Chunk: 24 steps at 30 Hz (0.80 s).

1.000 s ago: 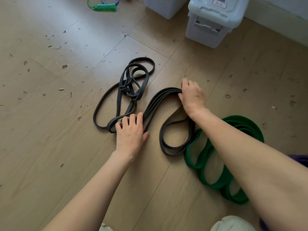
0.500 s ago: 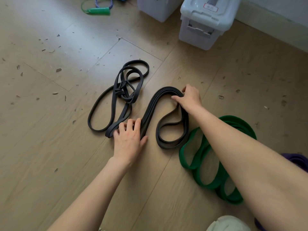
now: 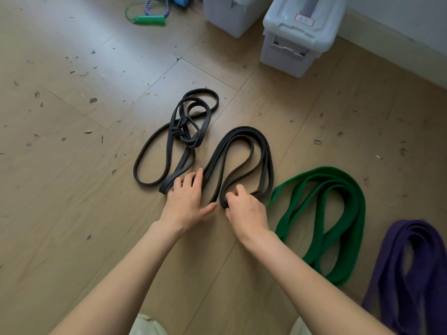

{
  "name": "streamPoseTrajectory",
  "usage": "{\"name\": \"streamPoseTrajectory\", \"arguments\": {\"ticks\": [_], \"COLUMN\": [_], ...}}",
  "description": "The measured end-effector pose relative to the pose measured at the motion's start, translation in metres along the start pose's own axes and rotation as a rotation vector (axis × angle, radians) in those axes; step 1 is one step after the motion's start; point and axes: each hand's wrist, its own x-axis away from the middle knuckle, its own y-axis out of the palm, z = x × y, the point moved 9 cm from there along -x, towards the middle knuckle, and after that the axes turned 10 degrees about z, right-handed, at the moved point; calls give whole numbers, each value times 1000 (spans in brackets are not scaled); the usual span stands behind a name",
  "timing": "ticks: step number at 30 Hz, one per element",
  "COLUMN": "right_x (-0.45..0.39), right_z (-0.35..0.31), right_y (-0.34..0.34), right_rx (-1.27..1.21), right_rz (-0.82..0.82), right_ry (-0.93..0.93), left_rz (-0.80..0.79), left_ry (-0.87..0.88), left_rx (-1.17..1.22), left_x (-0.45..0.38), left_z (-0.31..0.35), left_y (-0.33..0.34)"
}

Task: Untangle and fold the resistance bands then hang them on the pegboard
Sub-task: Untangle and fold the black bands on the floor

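Pinching the black band's (image 3: 244,151) near loop, right hand (image 3: 245,210) curls — left hand (image 3: 185,201) presses it flat, fingers spread.

bare floor (image 3: 60,189) left, green band (image 3: 338,189) right, bins (image 3: 290,44) ahead

both hands (image 3: 186,201) (image 3: 246,211) on black band (image 3: 242,136), wooden floor (image 3: 72,189)

A home room: wood-plank floor (image 3: 72,213), plastic storage bins (image 3: 297,37) by the baseboard (image 3: 396,42).
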Motion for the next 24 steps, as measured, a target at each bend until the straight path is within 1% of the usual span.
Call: {"name": "streamPoseTrajectory", "arguments": {"ticks": [3,6,8,10,12,15,17,18,19,20,22,23,24], "right_x": [4,7,8,11,11,5,-1,-4,-11,-23,-52,-66,-80], "right_z": [-14,-29,-34,-33,-32,-37,-41,-38,-31,-22,4,17,27], "right_y": [3,5,9,14,16,10,14,16,13,4,-29,-44,-52], "right_rx": [-128,-138,-137,-95,-85,-113,-56,-26,-32,-75,-183,-188,-155], "right_rz": [1,38,14,-42,-67,-46,-116,-155,-150,-86,178,293,355], "right_ry": [-28,-94,-124,-161,-212,-303,-370,-377,-347,-289,-135,-68,-9], "left_rz": [77,126,143,156,165,184,161,137,117,109,119,130,141], "left_ry": [2,-23,-31,-54,-69,-87,-118,-116,-107,-101,-106,-115,-127], "left_rx": [87,74,87,153,209,256,284,276,261,247,226,218,213], "left_x": [-5,-11,-12,-11,-13,-18,-23,-25,-27,-28,-29,-29,-27], "left_z": [-8,-6,-4,-7,-11,-12,-15,-15,-15,-16,-16,-16,-16], "left_y": [-15,-22,-20,-19,-19,-21,-21,-20,-19,-19,-20,-20,-19]}}
